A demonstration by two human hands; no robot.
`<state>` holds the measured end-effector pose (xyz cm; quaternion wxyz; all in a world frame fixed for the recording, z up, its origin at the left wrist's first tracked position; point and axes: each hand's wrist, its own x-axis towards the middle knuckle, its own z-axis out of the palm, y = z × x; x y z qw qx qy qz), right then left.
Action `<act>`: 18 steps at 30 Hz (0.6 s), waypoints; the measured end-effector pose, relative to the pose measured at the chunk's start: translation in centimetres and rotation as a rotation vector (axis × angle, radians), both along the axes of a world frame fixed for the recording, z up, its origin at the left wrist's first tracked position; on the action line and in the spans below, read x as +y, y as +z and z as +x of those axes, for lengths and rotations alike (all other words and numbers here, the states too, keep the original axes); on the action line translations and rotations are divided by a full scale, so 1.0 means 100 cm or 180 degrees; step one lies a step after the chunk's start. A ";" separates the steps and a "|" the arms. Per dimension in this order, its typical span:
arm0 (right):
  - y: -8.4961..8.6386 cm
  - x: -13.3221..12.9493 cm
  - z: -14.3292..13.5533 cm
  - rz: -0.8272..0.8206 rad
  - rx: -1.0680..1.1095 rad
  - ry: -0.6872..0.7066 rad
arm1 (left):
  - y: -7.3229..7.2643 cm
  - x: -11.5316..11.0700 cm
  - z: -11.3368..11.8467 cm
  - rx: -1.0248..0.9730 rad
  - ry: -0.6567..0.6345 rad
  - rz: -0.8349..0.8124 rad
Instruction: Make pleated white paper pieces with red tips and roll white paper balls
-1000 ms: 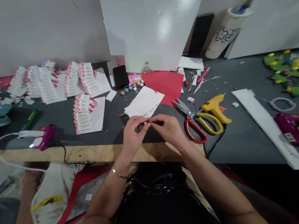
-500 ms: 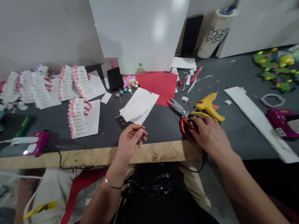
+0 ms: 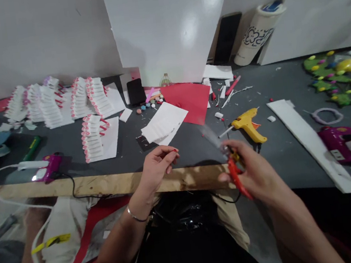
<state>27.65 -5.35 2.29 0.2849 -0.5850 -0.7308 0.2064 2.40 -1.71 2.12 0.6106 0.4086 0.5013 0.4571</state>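
My right hand [image 3: 256, 170] grips a pair of scissors [image 3: 234, 171] by the red and yellow handles, raised near the table's front edge. Their blades point up and to the left and are blurred by motion. My left hand [image 3: 157, 168] is pinched closed over the front edge, with a small red piece [image 3: 175, 150] at its fingertips, too small to name. Beyond it lie white paper pieces [image 3: 167, 121], partly over a red sheet [image 3: 189, 103]. A yellow glue gun [image 3: 247, 124] rests just past my right hand.
White card pieces with pink-tipped strips [image 3: 92, 138] stand at the left. Purple power sockets [image 3: 49, 167] sit on both sides. A long white strip [image 3: 313, 143] lies at right, below green decorations [image 3: 327, 79]. A tumbler [image 3: 256, 34] and phone [image 3: 228, 38] lean at the back. Another person's arm [image 3: 24, 250] shows at lower left.
My right hand has lifted the scissors off the table beside the glue gun and turned them upright. My left hand still pinches the red piece, having barely moved.
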 end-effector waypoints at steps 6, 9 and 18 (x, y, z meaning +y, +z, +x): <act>0.004 -0.016 -0.032 -0.0030 -0.0128 0.0414 | 0.004 -0.005 0.000 0.0167 -0.0029 0.0154; 0.003 -0.016 -0.033 0.0012 -0.0333 0.0314 | 0.006 -0.007 -0.003 0.0311 -0.0073 0.0331; 0.005 -0.019 -0.030 0.0016 -0.0488 0.0330 | 0.012 -0.007 -0.003 0.0439 -0.0262 0.0365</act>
